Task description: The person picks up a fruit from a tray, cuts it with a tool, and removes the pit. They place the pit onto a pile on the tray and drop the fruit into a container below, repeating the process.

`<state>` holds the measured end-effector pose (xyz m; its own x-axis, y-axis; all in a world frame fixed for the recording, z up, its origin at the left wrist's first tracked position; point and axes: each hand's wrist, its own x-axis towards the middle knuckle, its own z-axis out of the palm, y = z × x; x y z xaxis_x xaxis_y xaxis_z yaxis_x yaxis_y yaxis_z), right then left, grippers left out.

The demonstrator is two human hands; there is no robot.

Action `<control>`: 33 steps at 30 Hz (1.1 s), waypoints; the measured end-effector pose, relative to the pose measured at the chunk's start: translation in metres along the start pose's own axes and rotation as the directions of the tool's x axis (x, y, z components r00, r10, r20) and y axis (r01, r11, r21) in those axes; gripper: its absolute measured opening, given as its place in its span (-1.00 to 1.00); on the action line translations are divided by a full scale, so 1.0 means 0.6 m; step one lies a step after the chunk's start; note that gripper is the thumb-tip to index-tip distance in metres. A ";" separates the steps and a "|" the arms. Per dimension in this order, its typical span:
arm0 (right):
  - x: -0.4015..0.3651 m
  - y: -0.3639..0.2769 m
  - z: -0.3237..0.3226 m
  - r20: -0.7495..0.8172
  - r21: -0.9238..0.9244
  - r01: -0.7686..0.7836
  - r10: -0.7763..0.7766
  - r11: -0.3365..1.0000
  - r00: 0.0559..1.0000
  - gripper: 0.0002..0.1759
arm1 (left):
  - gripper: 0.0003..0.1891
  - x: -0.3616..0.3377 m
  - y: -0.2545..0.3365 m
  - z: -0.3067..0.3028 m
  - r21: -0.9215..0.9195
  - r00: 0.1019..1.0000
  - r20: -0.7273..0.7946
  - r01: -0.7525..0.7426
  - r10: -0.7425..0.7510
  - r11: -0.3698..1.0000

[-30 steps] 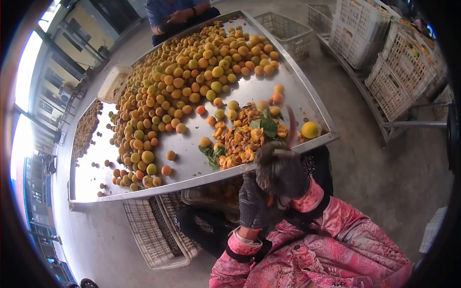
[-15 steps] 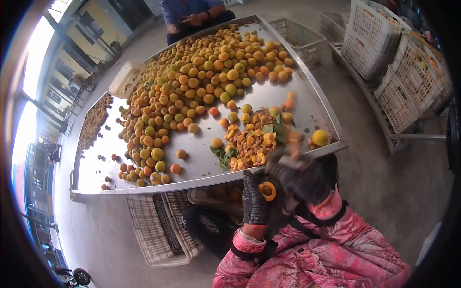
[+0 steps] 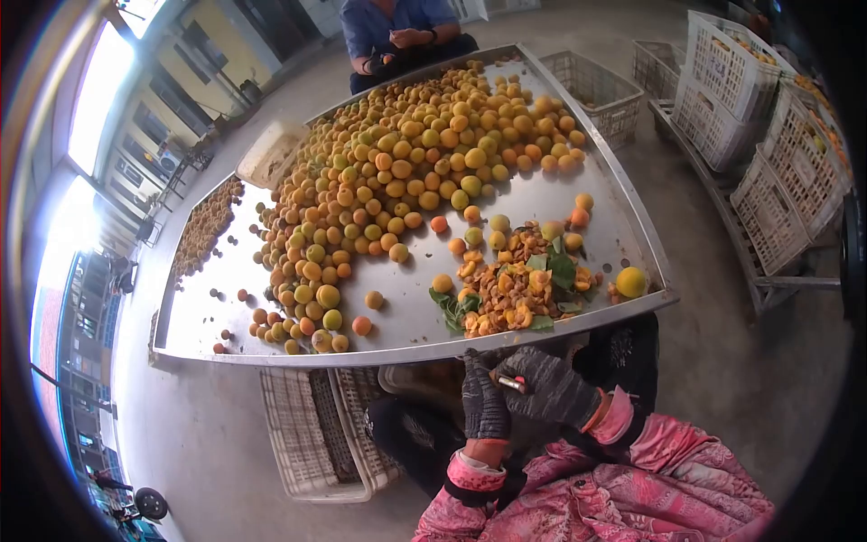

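My left hand (image 3: 485, 402), in a dark knit glove, is closed just below the near edge of the metal table (image 3: 406, 303); whatever is between its fingers is hidden. Beside it, almost touching, my right hand (image 3: 551, 388) is gloved too and wrapped round a small tool (image 3: 512, 383) with a pale, reddish handle. A heap of opened fruit pieces and pits (image 3: 506, 294) lies on the table above my hands, with green leaves (image 3: 562, 269) on it. Whole orange and green fruit (image 3: 397, 163) cover the table's middle and far part.
Across the table sits a person in blue (image 3: 397, 32), hands together. A pale tub (image 3: 271, 155) stands at the table's left edge. White crates (image 3: 302, 434) are under the near edge; others (image 3: 722, 99) are stacked on a cart at the right. A yellow fruit (image 3: 631, 282) rests by the near right corner.
My right hand has come down and left from the table edge to my left hand. The halved orange fruit beside my left hand no longer shows. The whole view has shifted.
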<state>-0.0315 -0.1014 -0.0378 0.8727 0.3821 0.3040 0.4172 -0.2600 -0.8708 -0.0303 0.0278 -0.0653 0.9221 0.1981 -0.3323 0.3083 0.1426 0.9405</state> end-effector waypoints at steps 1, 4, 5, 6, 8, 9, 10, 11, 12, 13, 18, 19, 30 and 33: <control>0.004 0.001 0.004 -0.063 -0.097 0.109 -0.116 0.989 0.991 -0.56 | -0.51 -0.002 0.017 0.002 -0.056 0.998 -0.037 0.043 -0.045 0.998; 0.021 -0.007 -0.022 -0.177 0.093 -0.050 0.066 0.994 0.982 -0.62 | -0.49 0.025 -0.032 -0.039 -0.056 0.997 -0.043 0.063 -0.066 0.996; 0.035 -0.001 -0.034 -0.179 0.096 -0.045 0.062 0.994 0.982 -0.62 | -0.49 0.023 0.002 -0.036 0.000 0.999 -0.011 0.039 -0.039 0.999; 0.050 0.007 -0.050 -0.254 -0.051 -0.040 0.025 0.998 0.967 -0.62 | -0.49 0.001 0.036 -0.030 -0.016 0.942 -0.059 0.329 -0.329 0.944; 0.071 0.020 -0.074 -0.322 -0.192 -0.041 -0.023 0.980 0.947 -0.62 | -0.49 0.050 -0.053 -0.089 0.137 0.970 0.010 0.238 -0.241 0.962; 0.081 0.025 -0.084 -0.361 -0.107 -0.132 0.086 0.985 0.929 -0.60 | -0.49 0.066 -0.087 -0.116 0.280 0.982 0.094 0.132 -0.164 0.951; 0.085 0.031 -0.092 -0.389 -0.018 -0.221 0.196 0.975 0.900 -0.59 | -0.49 0.063 -0.085 -0.130 0.283 0.983 0.092 0.129 -0.161 0.951; 0.083 0.045 -0.095 -0.389 -0.014 -0.220 0.198 0.975 0.900 -0.59 | -0.54 0.056 -0.078 -0.141 0.616 0.974 0.209 -0.201 0.088 0.761; 0.080 0.065 -0.098 -0.465 -0.119 -0.199 0.122 0.973 0.877 -0.58 | -0.59 0.051 -0.068 -0.148 0.795 0.878 0.404 -0.476 0.257 0.376; 0.076 0.081 -0.101 -0.530 -0.222 -0.184 0.040 0.958 0.847 -0.56 | -0.59 0.049 -0.049 -0.146 0.798 0.878 0.403 -0.475 0.256 0.372; 0.036 0.122 -0.107 -0.482 -0.545 -0.230 -0.077 0.806 0.873 -0.59 | -0.68 0.075 0.075 -0.105 0.359 0.973 0.229 -0.097 0.014 0.928; 0.027 0.134 -0.106 -0.483 -0.541 -0.226 -0.078 0.810 0.872 -0.59 | -0.68 0.090 0.103 -0.095 0.363 0.974 0.224 -0.099 0.016 0.926; 0.031 0.079 -0.135 -0.294 0.609 -0.354 0.617 0.710 0.730 -0.78 | -0.43 0.523 0.103 0.008 0.783 0.888 0.233 -0.413 0.396 0.466; 0.045 0.052 -0.146 -0.372 0.444 -0.361 0.535 0.820 0.758 -0.76 | -0.48 0.500 0.137 0.054 0.955 0.899 0.256 -0.293 0.355 0.055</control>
<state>0.0273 -0.1766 -0.0229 0.9794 -0.1794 -0.0921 -0.0857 0.0429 -0.9954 0.2796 0.0676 -0.0854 0.9984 -0.0192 0.0536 -0.0304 -0.9759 0.2160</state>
